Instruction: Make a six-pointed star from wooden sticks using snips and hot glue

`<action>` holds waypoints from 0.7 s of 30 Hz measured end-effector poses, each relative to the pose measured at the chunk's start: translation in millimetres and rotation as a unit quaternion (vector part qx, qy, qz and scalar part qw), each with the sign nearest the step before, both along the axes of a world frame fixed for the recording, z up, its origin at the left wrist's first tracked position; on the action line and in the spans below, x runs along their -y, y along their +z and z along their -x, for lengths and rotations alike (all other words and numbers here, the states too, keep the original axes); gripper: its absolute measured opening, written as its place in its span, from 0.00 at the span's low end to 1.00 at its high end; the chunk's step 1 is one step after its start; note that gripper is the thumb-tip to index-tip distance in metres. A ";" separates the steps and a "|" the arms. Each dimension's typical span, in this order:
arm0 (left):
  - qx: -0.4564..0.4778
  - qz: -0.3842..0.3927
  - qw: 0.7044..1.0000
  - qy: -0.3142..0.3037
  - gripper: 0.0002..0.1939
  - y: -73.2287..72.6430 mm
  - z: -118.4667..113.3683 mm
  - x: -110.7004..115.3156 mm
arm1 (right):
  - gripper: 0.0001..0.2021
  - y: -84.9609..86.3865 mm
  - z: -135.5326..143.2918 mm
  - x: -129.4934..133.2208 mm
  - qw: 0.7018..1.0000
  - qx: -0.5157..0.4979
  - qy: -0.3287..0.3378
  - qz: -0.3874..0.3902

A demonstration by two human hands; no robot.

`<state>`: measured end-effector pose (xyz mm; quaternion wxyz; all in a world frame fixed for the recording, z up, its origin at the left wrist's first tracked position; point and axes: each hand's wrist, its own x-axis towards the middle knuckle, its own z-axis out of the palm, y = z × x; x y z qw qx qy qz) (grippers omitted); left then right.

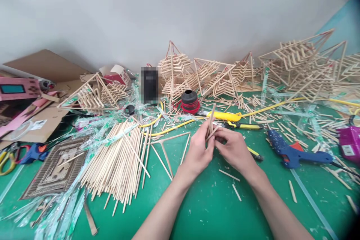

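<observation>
Near the middle of the green table, my left hand is closed around a few short wooden sticks that point upward. My right hand touches the lower part of the same sticks, its fingers bent together; what lies between its fingertips is too small to tell. Left of my hands a triangular stick frame lies on the table, partly hidden by my left hand. Further left is a large pile of long wooden sticks.
Behind my hands are a spool of red cord and a yellow-handled tool. A blue glue gun lies at the right. Stick structures line the wall. Scissors and cardboard are at the left.
</observation>
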<state>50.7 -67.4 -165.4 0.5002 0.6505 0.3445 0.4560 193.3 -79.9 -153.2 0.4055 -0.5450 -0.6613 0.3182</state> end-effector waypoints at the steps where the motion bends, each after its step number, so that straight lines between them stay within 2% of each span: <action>1: -0.004 -0.010 1.000 0.000 0.27 -0.5 -0.2 0.0 | 0.11 -0.4 0.2 0.5 1.000 0.003 -0.001 0.001; 7: 0.064 0.010 0.998 -0.002 0.11 6.9 -0.1 -2.8 | 0.11 -2.8 -1.1 0.7 1.000 0.028 0.005 -0.002; 14: 0.097 0.019 0.995 -0.024 0.15 8.9 0.6 -3.6 | 0.10 -12.8 -12.3 -0.5 0.997 0.063 0.032 -0.014; 18: 0.104 0.027 0.994 -0.023 0.13 13.2 1.1 -1.2 | 0.08 -8.6 -13.2 0.0 0.997 0.061 0.036 -0.028; 21: 0.144 0.044 0.989 -0.004 0.13 17.9 -0.4 -0.1 | 0.07 -3.1 -13.8 -1.0 0.998 0.049 0.032 -0.035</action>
